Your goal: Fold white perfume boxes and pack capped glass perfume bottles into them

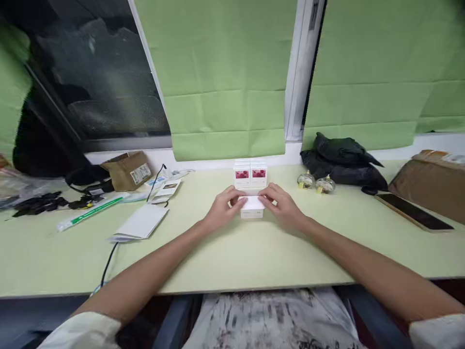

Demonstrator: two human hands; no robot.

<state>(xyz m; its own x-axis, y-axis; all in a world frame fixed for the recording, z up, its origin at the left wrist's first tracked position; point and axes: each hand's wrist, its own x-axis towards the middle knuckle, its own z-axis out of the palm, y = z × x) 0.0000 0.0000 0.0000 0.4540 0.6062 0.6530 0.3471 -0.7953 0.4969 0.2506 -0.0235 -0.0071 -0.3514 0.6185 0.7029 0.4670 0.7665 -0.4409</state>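
Note:
A small white box [252,207] rests on the pale green table [254,252] in the middle. My left hand [224,207] grips its left end with curled fingers. My right hand [281,204] grips its right end the same way. Just behind the box stands a stack of small white boxes with red pictures [250,175] on their fronts, apart from my hands.
At left lie a white paper packet [140,224], a green-and-white tube [92,211], a black cable [109,259], a cardboard box [128,169] and dark clutter. At right sit two round glass ornaments [316,182], a black bag [341,160], a phone [412,211] and a brown parcel [432,182].

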